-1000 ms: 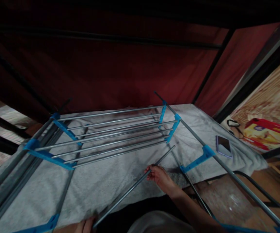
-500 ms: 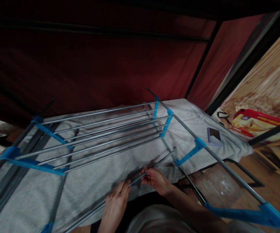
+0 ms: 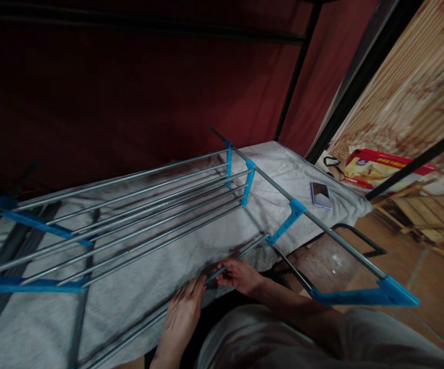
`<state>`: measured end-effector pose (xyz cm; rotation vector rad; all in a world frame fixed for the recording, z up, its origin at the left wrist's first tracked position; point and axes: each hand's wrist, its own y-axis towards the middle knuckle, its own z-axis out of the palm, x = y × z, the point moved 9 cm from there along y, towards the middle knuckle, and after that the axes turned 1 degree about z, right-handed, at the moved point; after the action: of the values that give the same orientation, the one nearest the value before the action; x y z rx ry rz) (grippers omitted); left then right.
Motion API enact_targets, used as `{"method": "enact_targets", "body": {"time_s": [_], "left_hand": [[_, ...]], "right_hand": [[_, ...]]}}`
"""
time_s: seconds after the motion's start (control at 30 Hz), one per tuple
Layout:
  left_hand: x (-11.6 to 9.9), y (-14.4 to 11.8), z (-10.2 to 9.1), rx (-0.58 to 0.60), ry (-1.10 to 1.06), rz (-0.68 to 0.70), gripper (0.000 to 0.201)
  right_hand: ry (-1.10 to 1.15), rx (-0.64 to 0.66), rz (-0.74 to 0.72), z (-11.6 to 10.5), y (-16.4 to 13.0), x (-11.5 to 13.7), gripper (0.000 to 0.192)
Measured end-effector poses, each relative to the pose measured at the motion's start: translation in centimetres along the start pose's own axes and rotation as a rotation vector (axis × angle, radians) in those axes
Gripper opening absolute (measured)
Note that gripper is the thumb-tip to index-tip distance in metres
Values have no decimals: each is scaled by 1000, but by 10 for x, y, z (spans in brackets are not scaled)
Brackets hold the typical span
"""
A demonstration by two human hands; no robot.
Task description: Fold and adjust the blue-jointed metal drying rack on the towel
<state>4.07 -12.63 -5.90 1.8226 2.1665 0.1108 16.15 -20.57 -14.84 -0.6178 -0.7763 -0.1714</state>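
Observation:
A long, thin metal rod [image 3: 251, 247] runs slantwise in front of me. My left hand [image 3: 182, 313] is wrapped over it near the middle, and farther along my right hand [image 3: 239, 277] pinches it between thumb and fingers. The rod's far tip lies at the lower end of a blue plastic bracket [image 3: 289, 220]; whether it sits in a hole I cannot tell. Beyond my hands stands a partly built drying rack with several metal bars [image 3: 160, 197] between blue end brackets, such as the right one [image 3: 248, 182]. The rod's near end leaves the bottom of the view.
Under the rack lies a grey blanket [image 3: 191, 256] on a bed. A phone [image 3: 321, 195] rests on it at the right. Beyond are a red and yellow box [image 3: 379, 169] and a wooden slatted piece [image 3: 429, 212]. A blue corner piece [image 3: 399, 294] juts out over the floor at right.
The rod's far tip has come from beside the right side tube to the lower end of the blue bracket. Both hands keep hold of it. My view has shifted to the right.

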Motion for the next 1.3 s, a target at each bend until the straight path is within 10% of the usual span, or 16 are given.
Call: {"method": "enact_targets", "body": {"time_s": [0.43,0.7,1.3], "left_hand": [[-2,-25,13,97,30,6,50],[-8,-17,19,100,21,2,49],[-8,-15,30,259,11,-88,62]], "right_hand": [[149,-32,321,3,-13,-37,30],[117,-99,326,-4,-21,-27,8],[-45,-98,277,-11,-20,-23,22]]}}
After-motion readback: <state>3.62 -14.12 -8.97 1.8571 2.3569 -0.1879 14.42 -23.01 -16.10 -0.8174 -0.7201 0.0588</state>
